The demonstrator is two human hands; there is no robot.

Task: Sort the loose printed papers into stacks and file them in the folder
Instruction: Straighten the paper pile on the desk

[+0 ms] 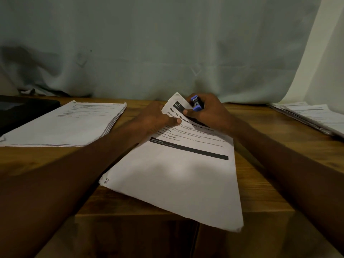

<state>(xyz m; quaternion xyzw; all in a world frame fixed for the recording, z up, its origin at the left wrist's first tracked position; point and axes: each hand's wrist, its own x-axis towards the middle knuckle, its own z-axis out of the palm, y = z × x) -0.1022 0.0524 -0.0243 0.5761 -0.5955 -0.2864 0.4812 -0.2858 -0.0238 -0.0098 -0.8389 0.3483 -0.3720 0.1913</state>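
Item one: a printed paper set (178,175), headed "Shoe Rack Organization and Insole Cleaning" and numbered 2723 in a black box. We find it lying askew on the wooden table (260,183), its near corner hanging past the table's front edge and its far left corner lifted off the surface.

Item two: our left hand (154,121). It grasps the upper left part of that paper set, thumb on the printed face and fingers curled beneath.

Item three: our right hand (208,112). It is clenched round a small blue-and-black stapler (197,103), which sits at the raised top corner of the page; the thumb lies on the sheet beside the black box. We cannot tell whether the stapler's mouth has closed on the corner.

Item four: a stack of printed papers (68,123) on the table's left, edges slightly fanned, well apart from the held set.

Item five: a second stack of papers (312,116) at the table's far right, partly cut by the frame.

Item six: a dark flat object (22,110) at far left, touching or under the left stack; we cannot tell what it is.

Item seven: a pale curtain (167,43) behind the table.
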